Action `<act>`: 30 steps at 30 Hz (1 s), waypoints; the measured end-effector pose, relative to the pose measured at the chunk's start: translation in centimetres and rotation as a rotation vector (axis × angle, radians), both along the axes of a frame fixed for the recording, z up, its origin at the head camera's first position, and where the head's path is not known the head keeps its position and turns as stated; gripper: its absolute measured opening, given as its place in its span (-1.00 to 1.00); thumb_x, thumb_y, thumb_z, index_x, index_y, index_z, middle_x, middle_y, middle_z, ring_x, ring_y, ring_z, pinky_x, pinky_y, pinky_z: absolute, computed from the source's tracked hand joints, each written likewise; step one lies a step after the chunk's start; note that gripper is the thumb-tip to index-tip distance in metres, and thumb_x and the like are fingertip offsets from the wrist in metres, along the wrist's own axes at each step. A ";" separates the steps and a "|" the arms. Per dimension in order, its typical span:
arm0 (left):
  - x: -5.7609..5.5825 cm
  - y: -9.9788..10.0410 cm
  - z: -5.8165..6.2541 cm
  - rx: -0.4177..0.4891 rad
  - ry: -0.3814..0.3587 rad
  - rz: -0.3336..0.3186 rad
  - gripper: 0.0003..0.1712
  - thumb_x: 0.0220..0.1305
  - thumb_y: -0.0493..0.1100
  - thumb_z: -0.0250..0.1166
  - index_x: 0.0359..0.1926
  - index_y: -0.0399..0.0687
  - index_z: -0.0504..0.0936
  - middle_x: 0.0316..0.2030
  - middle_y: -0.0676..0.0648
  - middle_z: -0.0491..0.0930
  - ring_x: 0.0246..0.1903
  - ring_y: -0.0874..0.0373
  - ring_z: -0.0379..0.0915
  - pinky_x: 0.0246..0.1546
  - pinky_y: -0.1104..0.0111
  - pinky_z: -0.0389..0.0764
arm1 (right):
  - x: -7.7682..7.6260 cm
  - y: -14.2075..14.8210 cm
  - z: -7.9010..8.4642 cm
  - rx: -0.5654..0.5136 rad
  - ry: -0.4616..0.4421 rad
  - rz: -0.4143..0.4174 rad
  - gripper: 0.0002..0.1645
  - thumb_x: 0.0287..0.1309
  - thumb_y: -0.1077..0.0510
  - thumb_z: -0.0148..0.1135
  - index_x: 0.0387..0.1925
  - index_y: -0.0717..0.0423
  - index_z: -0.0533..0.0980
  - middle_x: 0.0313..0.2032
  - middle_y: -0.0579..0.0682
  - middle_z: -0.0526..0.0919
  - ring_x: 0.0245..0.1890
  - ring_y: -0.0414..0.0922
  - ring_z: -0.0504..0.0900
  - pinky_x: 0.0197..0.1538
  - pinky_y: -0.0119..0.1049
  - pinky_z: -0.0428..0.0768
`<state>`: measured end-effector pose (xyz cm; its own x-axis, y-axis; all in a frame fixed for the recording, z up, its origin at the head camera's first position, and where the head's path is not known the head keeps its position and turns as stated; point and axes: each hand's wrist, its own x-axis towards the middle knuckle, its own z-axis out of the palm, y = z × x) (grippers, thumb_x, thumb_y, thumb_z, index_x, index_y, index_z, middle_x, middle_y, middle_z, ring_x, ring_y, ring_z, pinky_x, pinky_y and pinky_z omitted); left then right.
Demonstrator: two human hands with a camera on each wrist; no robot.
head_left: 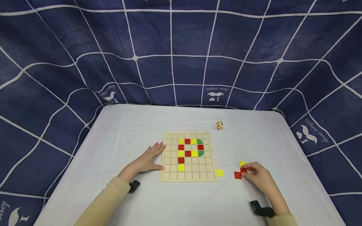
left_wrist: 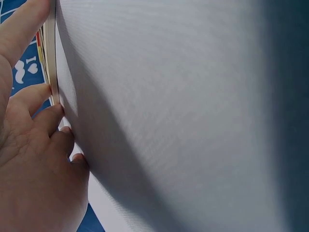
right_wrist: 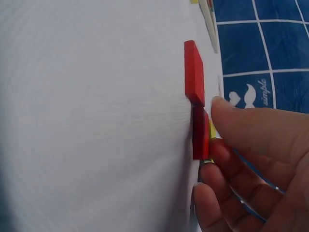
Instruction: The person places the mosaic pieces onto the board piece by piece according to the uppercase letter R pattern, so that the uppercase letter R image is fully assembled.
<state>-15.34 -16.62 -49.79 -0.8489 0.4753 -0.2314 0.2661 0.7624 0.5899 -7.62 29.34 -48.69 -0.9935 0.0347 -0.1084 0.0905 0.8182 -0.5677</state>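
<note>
A wooden grid board (head_left: 172, 176) lies flat on the white table, with yellow, red and green tiles set in its squares in a P-like shape. My left hand (head_left: 148, 159) rests spread along its left edge; in the left wrist view the fingers (left_wrist: 34, 99) touch the board's side. To the right of the board, my right hand (head_left: 258, 177) holds a red square tile (head_left: 243, 170) between thumb and index finger. Against that tile's corner lies another red tile (head_left: 238, 175). A yellow tile (head_left: 242, 164) sits just beyond, partly under the index finger.
One more yellow tile (head_left: 219, 173) lies beside the board's lower right edge. A small pattern card (head_left: 219, 125) is behind the board. Blue curtains with white lines (head_left: 186, 72) hang around the back and sides of the white-covered table (head_left: 135, 125).
</note>
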 end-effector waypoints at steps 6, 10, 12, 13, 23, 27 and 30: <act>0.1 0.0 0.0 0.003 -0.011 0.006 0.18 0.04 0.11 0.50 0.54 -0.11 0.05 0.56 -0.15 -0.11 0.56 -0.15 -0.33 0.54 -0.09 -0.23 | -0.4 -0.2 0.0 0.083 -0.005 0.052 -0.64 -0.03 0.24 0.50 -0.13 0.18 0.67 -0.17 0.09 0.60 -0.29 -0.08 0.48 -0.27 -0.30 0.51; 0.1 0.0 0.0 0.009 0.000 0.004 0.18 0.03 0.12 0.51 0.53 -0.12 0.07 0.56 -0.16 -0.09 0.56 -0.17 -0.31 0.53 -0.11 -0.21 | -0.6 -0.2 0.1 0.071 -0.063 0.029 -0.63 -0.03 0.23 0.50 -0.13 0.22 0.64 -0.30 0.03 0.55 -0.32 -0.10 0.44 -0.33 -0.34 0.44; 0.1 0.0 -0.1 0.004 0.004 0.003 0.18 0.02 0.13 0.51 0.53 -0.12 0.07 0.56 -0.15 -0.09 0.56 -0.16 -0.31 0.53 -0.11 -0.21 | -0.7 -0.1 0.2 0.058 -0.082 0.017 -0.64 -0.04 0.23 0.50 -0.15 0.23 0.63 -0.35 0.00 0.53 -0.33 -0.11 0.44 -0.34 -0.37 0.42; 0.1 0.0 -0.1 0.002 0.005 0.002 0.18 0.02 0.13 0.51 0.53 -0.12 0.07 0.56 -0.15 -0.09 0.56 -0.16 -0.31 0.53 -0.10 -0.21 | -0.7 0.0 0.2 0.050 -0.091 0.014 -0.64 -0.04 0.23 0.50 -0.16 0.24 0.61 -0.37 -0.01 0.52 -0.34 -0.11 0.44 -0.35 -0.36 0.41; 0.0 0.0 -0.2 -0.001 0.012 -0.004 0.18 0.03 0.13 0.50 0.53 -0.12 0.07 0.56 -0.14 -0.09 0.56 -0.15 -0.31 0.53 -0.10 -0.21 | -0.6 -0.1 0.4 -0.029 -0.091 -0.032 -0.69 0.03 0.13 0.49 -0.21 0.14 0.58 -0.41 -0.06 0.56 -0.37 -0.17 0.44 -0.38 -0.42 0.40; 0.0 0.0 -0.2 -0.001 0.011 0.002 0.18 0.03 0.14 0.50 0.53 -0.11 0.07 0.56 -0.14 -0.09 0.56 -0.15 -0.31 0.54 -0.10 -0.21 | -0.9 -1.6 0.5 -0.164 -0.073 -0.075 -0.66 0.04 0.13 0.48 -0.18 0.17 0.58 -0.36 -0.03 0.63 -0.40 -0.23 0.48 -0.40 -0.47 0.48; 0.1 0.1 -0.2 -0.002 0.006 0.007 0.19 0.02 0.14 0.51 0.53 -0.11 0.07 0.56 -0.14 -0.09 0.56 -0.14 -0.32 0.54 -0.09 -0.22 | -1.2 -3.4 0.5 -0.288 -0.091 -0.091 -0.66 0.03 0.16 0.48 -0.17 0.20 0.58 -0.33 0.00 0.65 -0.43 -0.24 0.52 -0.41 -0.46 0.54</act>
